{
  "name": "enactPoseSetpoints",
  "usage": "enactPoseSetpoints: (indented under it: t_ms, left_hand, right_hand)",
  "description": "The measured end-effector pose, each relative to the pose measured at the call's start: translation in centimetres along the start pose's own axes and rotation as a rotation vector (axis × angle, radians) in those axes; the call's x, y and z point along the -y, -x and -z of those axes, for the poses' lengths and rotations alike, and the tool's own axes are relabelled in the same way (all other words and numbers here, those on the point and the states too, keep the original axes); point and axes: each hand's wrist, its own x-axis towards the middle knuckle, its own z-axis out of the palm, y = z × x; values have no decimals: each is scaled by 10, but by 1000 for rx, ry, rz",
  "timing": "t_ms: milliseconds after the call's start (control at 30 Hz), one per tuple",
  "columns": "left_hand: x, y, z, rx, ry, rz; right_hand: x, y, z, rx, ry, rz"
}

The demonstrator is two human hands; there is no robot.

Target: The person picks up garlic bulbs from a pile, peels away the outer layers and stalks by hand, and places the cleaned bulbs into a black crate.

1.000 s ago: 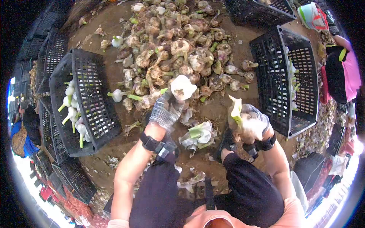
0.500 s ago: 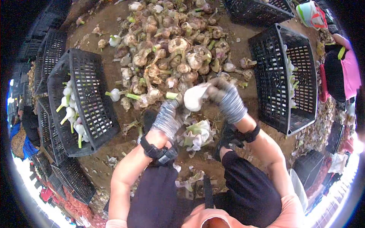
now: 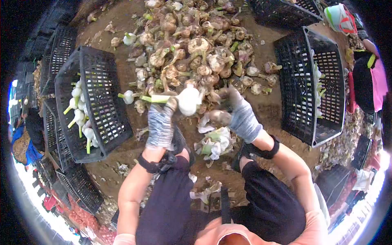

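My left hand (image 3: 161,122), in a grey knit glove with bare fingertips, grips a garlic bulb (image 3: 189,100) by its cut green stem. The bulb is white and clean and points to the right. My right hand (image 3: 241,116), gloved the same way, is just right of the bulb and apart from it. Its thumb and fingers are spread and somewhat blurred. Below its thumb lie pale garlic skins (image 3: 215,142) on the ground between my feet. Beyond both hands rises a heap of dirty, unpeeled garlic (image 3: 196,61).
A black crate (image 3: 104,98) on the left holds several clean garlic bulbs. Another black crate (image 3: 300,87) with clean garlic stands on the right. A single clean bulb (image 3: 128,97) lies beside the heap. At the far right sits a person in pink (image 3: 377,83).
The garlic bulb has moved left and turned more fully white side up in my left hand. My right hand has come off the bulb and its fingers have spread.
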Motion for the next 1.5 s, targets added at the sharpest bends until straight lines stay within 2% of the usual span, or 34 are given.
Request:
enactPoseSetpoints:
  t_ms: [33,100,133,200,233,300,333,367,400,433,500,533,567,600,633,700,733,767,833,900,933,967,1033,1067,1100,1167,1200,1300,1333,1400,1467,1500]
  left_hand:
    - [5,3,-3,65,-69,-49]
    - [13,7,-9,86,5,-15]
    - [12,7,-7,87,5,-15]
    - [8,5,2,70,653,385]
    - [1,6,6,93,664,298]
    - [5,7,31,22,603,207]
    - [4,7,43,-55,579,198]
    - [-4,9,44,-100,552,89]
    - [1,10,58,-94,532,87]
    - [0,10,69,-88,509,86]
    - [2,15,68,-110,388,57]
    - [6,16,64,-104,256,23]
    - [8,16,57,-94,127,-10]
    - [7,17,47,-74,-99,-87]
    - [15,18,37,-75,-194,-196]
    - [12,24,22,1,-148,-139]
    - [11,22,24,10,-67,-53]
    - [7,21,28,22,90,64]
    - [-5,27,29,-11,500,141]
    - [-14,29,48,-69,403,65]
    - [-15,28,61,-118,390,39]
    - [-15,26,77,-168,376,14]
    - [-11,25,105,-212,286,-104]
    - [-8,25,110,-252,215,-125]
    - [-6,27,110,-258,208,-129]
    - [-4,32,91,-195,153,-50]
    - [-3,32,81,-177,45,-13]
    - [-7,33,50,-56,-96,-128]
    - [-3,33,47,-31,-153,-121]
    - [1,35,45,-28,-50,-40]
    - [0,36,48,-14,-13,-21]
    - [-6,39,48,-4,161,49]
  right_hand:
    - [2,-6,-7,-22,-74,35]
    - [6,-9,-11,24,-254,-98]
    - [-3,-10,-11,24,-253,-99]
    - [-40,-7,-13,85,-541,-439]
    - [-53,0,-12,81,-380,-443]
    - [-74,18,-15,162,-377,-472]
    - [-67,25,-11,274,-316,-512]
    - [-62,29,-8,385,-253,-551]
    - [-68,31,-10,448,-172,-633]
    - [-64,31,-12,456,-178,-635]
    - [-51,29,-18,296,-41,-212]
    - [-32,21,-22,274,-186,-224]
    - [-13,14,-25,271,-188,-224]
    - [4,8,-28,211,-148,-130]
    - [12,3,-32,150,-104,-37]
    - [11,-2,-42,158,-285,-108]
    - [2,-4,-43,155,-437,-131]
    - [-13,-1,-44,154,-437,-130]
    - [-45,9,-43,201,-356,-302]
    - [-57,32,-37,437,-324,-572]
    - [-61,43,-35,502,-155,-487]
    - [-71,51,-34,509,-157,-486]
    - [-87,61,-40,572,77,-271]
    - [-71,56,-38,481,6,-154]
    - [-53,47,-37,485,0,-148]
    - [-16,27,-38,358,-30,-45]
    - [0,20,-39,354,-29,-50]
    - [34,2,-45,183,-153,114]
    - [34,-1,-46,179,-177,63]
    - [29,-1,-48,174,-204,13]
    - [4,5,-52,242,-476,-269]
    - [-9,9,-53,244,-475,-268]
